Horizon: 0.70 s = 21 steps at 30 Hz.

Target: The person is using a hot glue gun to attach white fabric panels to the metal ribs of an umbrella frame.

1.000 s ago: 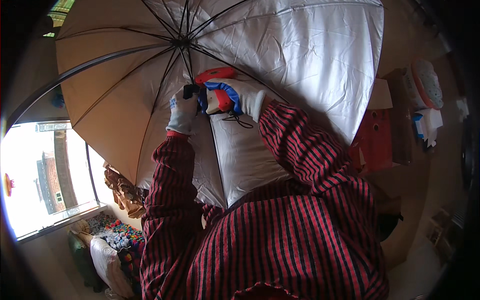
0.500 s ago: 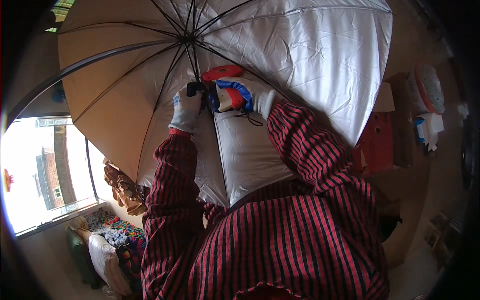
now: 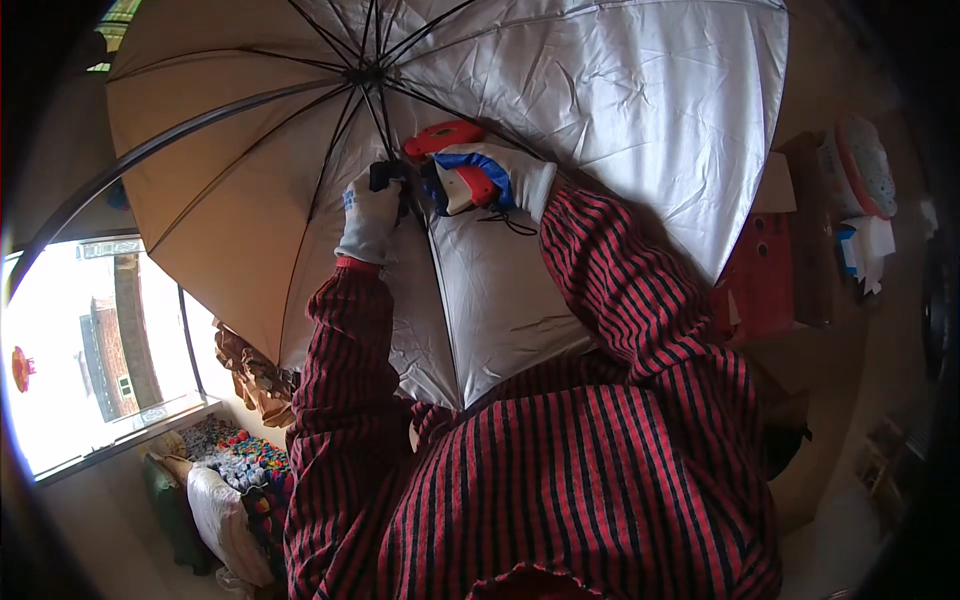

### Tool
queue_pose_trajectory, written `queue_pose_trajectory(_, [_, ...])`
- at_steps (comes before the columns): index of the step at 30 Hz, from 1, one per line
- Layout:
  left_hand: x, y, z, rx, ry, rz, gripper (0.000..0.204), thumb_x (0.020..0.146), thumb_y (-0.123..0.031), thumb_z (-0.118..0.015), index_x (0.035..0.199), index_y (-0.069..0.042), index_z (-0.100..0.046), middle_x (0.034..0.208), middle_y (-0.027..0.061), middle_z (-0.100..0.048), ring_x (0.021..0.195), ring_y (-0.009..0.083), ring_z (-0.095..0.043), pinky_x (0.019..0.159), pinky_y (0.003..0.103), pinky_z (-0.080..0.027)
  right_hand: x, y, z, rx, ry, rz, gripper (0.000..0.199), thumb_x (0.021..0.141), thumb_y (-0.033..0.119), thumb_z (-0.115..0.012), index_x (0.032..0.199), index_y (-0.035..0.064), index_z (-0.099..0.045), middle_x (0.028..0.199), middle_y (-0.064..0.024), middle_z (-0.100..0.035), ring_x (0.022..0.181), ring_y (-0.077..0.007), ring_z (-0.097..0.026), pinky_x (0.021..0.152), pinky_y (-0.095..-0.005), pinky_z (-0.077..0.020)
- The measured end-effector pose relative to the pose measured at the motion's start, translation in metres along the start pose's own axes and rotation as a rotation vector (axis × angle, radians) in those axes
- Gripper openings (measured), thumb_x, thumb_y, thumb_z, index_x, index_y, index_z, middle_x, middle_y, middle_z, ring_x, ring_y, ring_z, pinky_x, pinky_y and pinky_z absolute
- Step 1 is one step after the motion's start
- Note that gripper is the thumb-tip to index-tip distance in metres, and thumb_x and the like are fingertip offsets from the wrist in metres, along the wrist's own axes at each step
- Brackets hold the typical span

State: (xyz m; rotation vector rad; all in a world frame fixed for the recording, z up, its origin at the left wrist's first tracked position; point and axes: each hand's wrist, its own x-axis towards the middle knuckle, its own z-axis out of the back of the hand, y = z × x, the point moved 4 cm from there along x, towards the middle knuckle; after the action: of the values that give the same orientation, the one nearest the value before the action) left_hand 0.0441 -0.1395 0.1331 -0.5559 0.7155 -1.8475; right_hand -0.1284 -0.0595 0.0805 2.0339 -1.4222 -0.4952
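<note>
An open umbrella (image 3: 600,120), its silver lining facing you, fills the upper half of the view, its dark ribs fanning out from a hub at about 12 o'clock. Your left hand (image 3: 370,215), in a pale work glove, sits just below that hub, its grip closed around a small black part (image 3: 383,175) on the umbrella's shaft. Your right hand (image 3: 490,180), in a white glove with blue and red patches, is just beside it at 3 o'clock of the left, its grip wrapped around a red tool (image 3: 445,138) whose end shows above the knuckles; what kind of tool it is cannot be made out. A thin black thread or wire (image 3: 505,222) hangs in a loop under the right wrist against the lining. Both forearms, in red-and-black striped sleeves (image 3: 640,300), rise from the lower edge toward the hub. At 9 o'clock a bright window (image 3: 90,360) shows a brick building outside. Below it, near 7 o'clock, lie colourful bundles of cloth (image 3: 235,465). At 3 o'clock, past the umbrella's rim, stand a red box (image 3: 760,280) and a basket with a red rim (image 3: 860,165).
</note>
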Motion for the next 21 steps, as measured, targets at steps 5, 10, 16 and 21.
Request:
queue_pose_trajectory(5, [-0.001, -0.001, -0.001, -0.029, 0.035, -0.037, 0.017, 0.084, -0.013, -0.060, 0.095, -0.001, -0.066, 0.073, 0.0033, -0.064, 0.059, 0.0085, -0.055, 0.050, 0.025, -0.043, 0.007, -0.008, 0.003, 0.175, 0.105, -0.071, 0.025, 0.092, 0.025, -0.053, 0.108, 0.0055, -0.056, 0.099, -0.0052, -0.064, 0.087, -0.0153, -0.063, 0.078, -0.0278, -0.0506])
queue_pose_trajectory(10, [0.005, 0.002, -0.006, 0.020, 0.067, -0.042, 0.018, 0.085, -0.013, -0.060, 0.097, -0.001, -0.066, 0.075, 0.0030, -0.064, 0.060, 0.0081, -0.055, 0.050, 0.025, -0.043, 0.013, -0.010, 0.005, 0.068, 0.043, -0.020, 0.024, 0.091, 0.025, -0.056, 0.105, 0.0056, -0.057, 0.096, -0.0061, -0.065, 0.085, -0.0166, -0.064, 0.075, -0.0290, -0.0515])
queue_pose_trajectory(16, [0.001, -0.001, -0.009, -0.017, 0.056, -0.143, 0.017, 0.085, -0.012, -0.060, 0.098, -0.002, -0.066, 0.074, 0.0016, -0.063, 0.060, 0.0077, -0.055, 0.051, 0.025, -0.043, 0.005, -0.003, -0.026, 0.289, -0.103, -0.098, 0.025, 0.089, 0.026, -0.058, 0.103, 0.0043, -0.057, 0.093, -0.0078, -0.065, 0.081, -0.0190, -0.065, 0.074, -0.0310, -0.0529])
queue_pose_trajectory(21, [0.008, 0.009, -0.012, -0.124, 0.060, -0.191, 0.018, 0.084, -0.011, -0.060, 0.098, -0.002, -0.066, 0.074, 0.0018, -0.063, 0.061, 0.0079, -0.055, 0.051, 0.025, -0.044, 0.013, -0.009, -0.016, 0.205, -0.145, -0.079, 0.026, 0.089, 0.025, -0.057, 0.102, 0.0031, -0.057, 0.092, -0.0094, -0.065, 0.081, -0.0207, -0.065, 0.073, -0.0325, -0.0536])
